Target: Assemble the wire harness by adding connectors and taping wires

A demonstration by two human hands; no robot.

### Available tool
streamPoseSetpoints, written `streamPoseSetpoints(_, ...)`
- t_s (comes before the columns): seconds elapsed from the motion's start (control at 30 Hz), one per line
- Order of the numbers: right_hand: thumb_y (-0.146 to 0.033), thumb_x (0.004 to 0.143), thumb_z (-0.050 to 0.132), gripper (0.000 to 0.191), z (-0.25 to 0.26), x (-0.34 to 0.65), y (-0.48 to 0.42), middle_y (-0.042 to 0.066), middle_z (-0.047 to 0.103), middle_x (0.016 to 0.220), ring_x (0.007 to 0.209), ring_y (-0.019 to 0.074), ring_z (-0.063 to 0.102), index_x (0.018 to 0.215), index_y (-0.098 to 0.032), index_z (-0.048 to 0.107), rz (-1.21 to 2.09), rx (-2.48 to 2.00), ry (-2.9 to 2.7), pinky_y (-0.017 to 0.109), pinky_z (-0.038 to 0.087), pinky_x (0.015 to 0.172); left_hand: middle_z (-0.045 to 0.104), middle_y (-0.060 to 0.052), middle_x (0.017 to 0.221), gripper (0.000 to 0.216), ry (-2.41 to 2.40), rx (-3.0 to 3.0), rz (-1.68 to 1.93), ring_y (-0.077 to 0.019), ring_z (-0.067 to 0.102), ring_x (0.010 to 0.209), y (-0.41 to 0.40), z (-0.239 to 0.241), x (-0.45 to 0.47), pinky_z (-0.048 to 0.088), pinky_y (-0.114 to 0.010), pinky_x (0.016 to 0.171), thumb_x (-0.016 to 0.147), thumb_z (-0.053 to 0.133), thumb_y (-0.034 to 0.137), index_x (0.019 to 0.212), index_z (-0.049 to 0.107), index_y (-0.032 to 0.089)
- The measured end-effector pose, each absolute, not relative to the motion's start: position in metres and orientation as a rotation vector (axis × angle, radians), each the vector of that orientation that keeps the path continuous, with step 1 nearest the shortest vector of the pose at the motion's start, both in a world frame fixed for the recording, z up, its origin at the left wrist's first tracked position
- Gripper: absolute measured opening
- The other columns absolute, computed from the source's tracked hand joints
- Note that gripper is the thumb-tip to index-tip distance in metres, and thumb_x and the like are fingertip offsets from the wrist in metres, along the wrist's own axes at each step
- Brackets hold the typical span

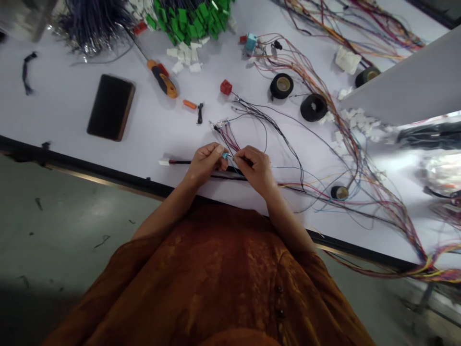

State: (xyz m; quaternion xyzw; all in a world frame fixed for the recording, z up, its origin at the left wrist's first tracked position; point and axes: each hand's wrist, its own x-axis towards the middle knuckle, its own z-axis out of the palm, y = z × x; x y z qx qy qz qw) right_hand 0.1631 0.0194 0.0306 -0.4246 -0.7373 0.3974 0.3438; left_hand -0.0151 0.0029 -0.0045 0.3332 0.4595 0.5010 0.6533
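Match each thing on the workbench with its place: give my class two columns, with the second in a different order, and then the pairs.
1 phone
2 blue connector
3 green connectors
4 red block

A heaped at the far edge of the table
B left of a black tape roll
C pinched by the left hand, right hand beside it
D flat, left of the screwdriver

Pairs: 1-D, 2-C, 3-A, 4-B.

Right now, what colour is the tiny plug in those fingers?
The tiny plug is light blue; the head view shows it best.
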Motion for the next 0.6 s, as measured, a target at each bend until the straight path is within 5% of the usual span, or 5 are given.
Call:
streamPoseSetpoints(0.33, -0.021, 0.091, 0.059, 0.016, 0.033, 0.168, 0.028, -0.002, 0.058, 0.071, 0.066, 0.0093, 0.048, 0.076, -0.017, 0.061, 1.25, -1.075, -1.956, 0.025, 0.037, 0.066, 0.061, 0.002, 0.051, 0.046, 1.039, 0.822, 1.08, -0.0079, 0.054, 0.042, 0.002, -0.007, -0.018, 0.041, -0.017, 0.042, 0.08, 0.073, 0.061, 0.08, 0.064, 0.016)
streamPoseSetpoints(0.6, -0.019, 0.092, 0.054, 0.017, 0.027, 0.164, 0.018, 0.0, 0.058, 0.076, 0.07, 0.0115, 0.051, 0.075, -0.02, 0.055, 1.125, -1.068, -1.988, 0.027, 0.04, 0.069, 0.065, -0.001, 0.055, 0.04, 1.058, 0.962, 1.074, -0.008, 0.056, 0.046, -0.002, 0.0, -0.011, 0.046, -0.019, 0.049, 0.082, 0.075, 0.051, 0.071, 0.062, 0.015)
